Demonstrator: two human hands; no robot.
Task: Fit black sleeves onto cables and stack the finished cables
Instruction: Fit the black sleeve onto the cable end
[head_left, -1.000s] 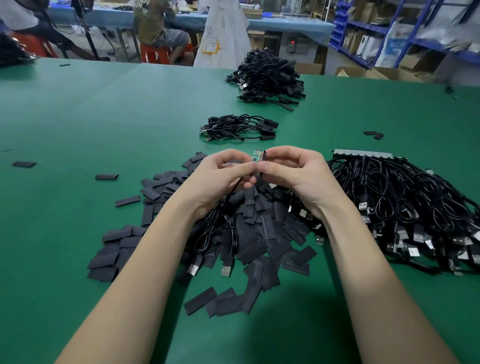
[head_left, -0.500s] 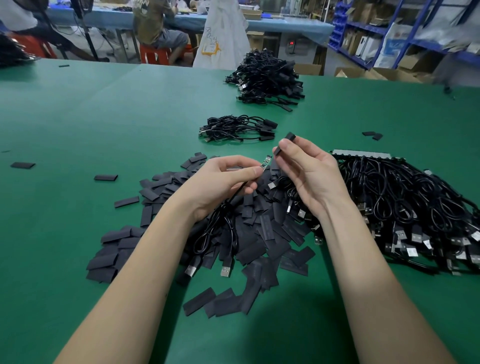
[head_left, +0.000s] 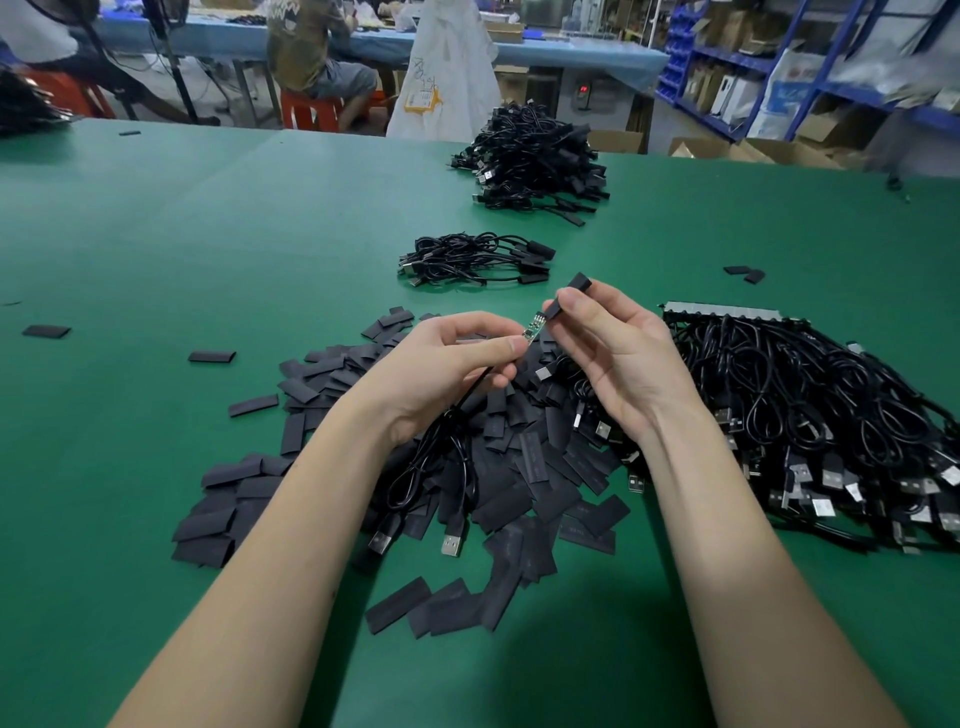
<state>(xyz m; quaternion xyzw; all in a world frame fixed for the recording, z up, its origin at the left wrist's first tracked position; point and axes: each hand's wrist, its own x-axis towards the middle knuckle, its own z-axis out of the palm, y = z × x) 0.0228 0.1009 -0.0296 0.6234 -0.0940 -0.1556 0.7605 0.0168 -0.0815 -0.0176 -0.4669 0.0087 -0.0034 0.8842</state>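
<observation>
My left hand (head_left: 441, 364) pinches a black cable just below its small green circuit board (head_left: 533, 328), which points up and to the right. The cable (head_left: 457, 415) hangs down from that hand to the USB plugs (head_left: 452, 543) lying on the table. My right hand (head_left: 618, 358) pinches a black sleeve (head_left: 569, 296) between thumb and fingers, and the sleeve's lower end meets the tip of the board. Under both hands lies a heap of flat black sleeves (head_left: 519, 467).
A big pile of unsleeved cables (head_left: 810, 415) lies to the right. A small stack of cables (head_left: 475, 260) sits beyond my hands, and a larger heap (head_left: 535, 158) lies farther back. Loose sleeves (head_left: 210, 356) are scattered over the green table (head_left: 156, 249). People sit at a far bench.
My hands came apart from a close pinch. The right hand lifted the black sleeve up and to the right, then brought its lower end to the tip of the board.
</observation>
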